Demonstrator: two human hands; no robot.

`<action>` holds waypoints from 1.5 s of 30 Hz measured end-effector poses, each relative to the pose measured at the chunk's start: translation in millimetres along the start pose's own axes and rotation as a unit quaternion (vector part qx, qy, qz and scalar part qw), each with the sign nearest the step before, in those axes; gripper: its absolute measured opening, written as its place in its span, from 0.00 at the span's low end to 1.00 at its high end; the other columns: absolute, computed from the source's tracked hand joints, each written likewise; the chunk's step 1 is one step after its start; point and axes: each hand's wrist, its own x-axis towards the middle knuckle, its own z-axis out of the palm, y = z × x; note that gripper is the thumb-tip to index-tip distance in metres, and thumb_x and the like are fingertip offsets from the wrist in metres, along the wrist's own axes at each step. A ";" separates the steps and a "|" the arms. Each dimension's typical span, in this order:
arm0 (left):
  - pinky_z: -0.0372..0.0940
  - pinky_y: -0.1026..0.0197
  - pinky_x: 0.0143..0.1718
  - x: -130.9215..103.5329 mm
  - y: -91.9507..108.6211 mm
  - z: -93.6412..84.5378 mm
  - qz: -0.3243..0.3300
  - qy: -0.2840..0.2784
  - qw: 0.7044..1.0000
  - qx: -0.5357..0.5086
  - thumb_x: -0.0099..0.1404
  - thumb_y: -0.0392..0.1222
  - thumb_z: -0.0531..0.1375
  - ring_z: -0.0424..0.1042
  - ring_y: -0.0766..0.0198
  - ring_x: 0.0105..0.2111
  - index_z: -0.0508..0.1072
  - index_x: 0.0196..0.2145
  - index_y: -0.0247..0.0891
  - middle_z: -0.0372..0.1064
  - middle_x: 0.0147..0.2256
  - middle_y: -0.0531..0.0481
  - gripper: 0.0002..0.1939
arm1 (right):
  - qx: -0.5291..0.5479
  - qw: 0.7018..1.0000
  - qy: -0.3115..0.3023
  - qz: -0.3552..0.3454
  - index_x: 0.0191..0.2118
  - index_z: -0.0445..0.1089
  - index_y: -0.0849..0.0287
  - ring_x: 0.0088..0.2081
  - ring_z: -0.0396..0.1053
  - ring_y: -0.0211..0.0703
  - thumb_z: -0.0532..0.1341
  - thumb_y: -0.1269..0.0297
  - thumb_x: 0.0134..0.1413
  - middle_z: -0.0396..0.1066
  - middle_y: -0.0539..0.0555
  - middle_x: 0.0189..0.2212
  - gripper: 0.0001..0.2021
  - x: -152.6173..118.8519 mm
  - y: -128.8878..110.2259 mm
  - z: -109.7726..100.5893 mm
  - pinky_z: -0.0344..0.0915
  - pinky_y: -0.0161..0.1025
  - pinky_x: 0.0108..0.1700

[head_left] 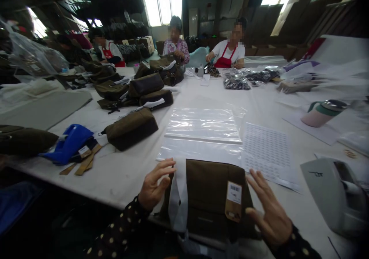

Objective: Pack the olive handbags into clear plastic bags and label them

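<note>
A dark olive bag (211,201) lies at the table's near edge in front of me. A brown hang tag (233,211) with a white barcode label rests on its right part. Down its left side runs a white strip (179,191). My left hand (155,184) is at the bag's left edge, fingers extended beside the strip. At the right edge is my right hand (269,209), with its fingers spread and the thumb near the bag. Neither hand grips anything. Just beyond the bag lies a stack of clear plastic bags (201,126).
A printed label sheet (266,151) and a grey tape dispenser (337,193) lie to the right, with a pink tumbler (319,115) behind. Several olive bags (132,128) and a blue tape dispenser (70,141) are on the left. Co-workers (227,53) sit across the table.
</note>
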 end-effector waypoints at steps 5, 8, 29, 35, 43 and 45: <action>0.65 0.58 0.40 53.9 -57.6 -9.0 -0.136 0.068 0.980 0.129 0.64 0.46 0.51 0.69 0.62 0.36 0.70 0.39 0.35 0.71 0.36 0.45 0.14 | 0.091 0.990 0.076 0.070 0.41 0.69 0.52 0.42 0.69 0.46 0.57 0.57 0.50 0.71 0.53 0.38 0.12 61.1 80.0 -1.0 0.65 0.45 0.47; 0.63 0.61 0.37 96.5 -95.7 14.2 -0.154 -0.076 0.965 0.198 0.61 0.46 0.54 0.67 0.65 0.31 0.72 0.36 0.36 0.71 0.33 0.48 0.13 | 0.125 0.988 -0.026 0.089 0.31 0.71 0.54 0.32 0.70 0.43 0.58 0.55 0.49 0.73 0.51 0.29 0.10 109.0 111.9 35.2 0.67 0.42 0.39; 0.58 0.62 0.31 158.8 -156.5 65.8 -0.176 -0.359 0.890 0.221 0.61 0.50 0.49 0.65 0.62 0.28 0.68 0.28 0.36 0.67 0.28 0.48 0.16 | 0.037 0.940 -0.327 0.086 0.27 0.70 0.58 0.31 0.67 0.40 0.48 0.64 0.54 0.71 0.51 0.26 0.15 165.0 136.6 136.7 0.62 0.36 0.36; 0.58 0.64 0.36 135.5 -132.3 66.0 -0.128 -0.308 0.918 0.216 0.49 0.46 0.62 0.66 0.61 0.34 0.68 0.28 0.38 0.68 0.32 0.50 0.11 | -0.015 0.943 -0.307 0.125 0.29 0.66 0.60 0.29 0.67 0.41 0.44 0.57 0.58 0.69 0.53 0.26 0.18 185.5 128.9 136.0 0.62 0.37 0.32; 0.58 0.64 0.31 151.8 -123.9 41.0 -0.179 -0.203 0.935 0.228 0.64 0.39 0.47 0.68 0.64 0.28 0.64 0.30 0.38 0.68 0.25 0.52 0.09 | -0.133 0.961 -0.233 0.068 0.44 0.63 0.59 0.39 0.67 0.44 0.51 0.69 0.53 0.68 0.56 0.41 0.12 182.0 95.4 80.0 0.59 0.36 0.38; 0.59 0.62 0.31 155.3 -112.9 33.9 -0.185 -0.156 0.940 0.240 0.66 0.42 0.43 0.68 0.63 0.28 0.63 0.36 0.38 0.68 0.26 0.51 0.12 | -0.157 0.960 -0.222 0.058 0.41 0.67 0.59 0.39 0.67 0.45 0.46 0.69 0.57 0.69 0.57 0.38 0.13 181.9 89.5 63.6 0.59 0.37 0.38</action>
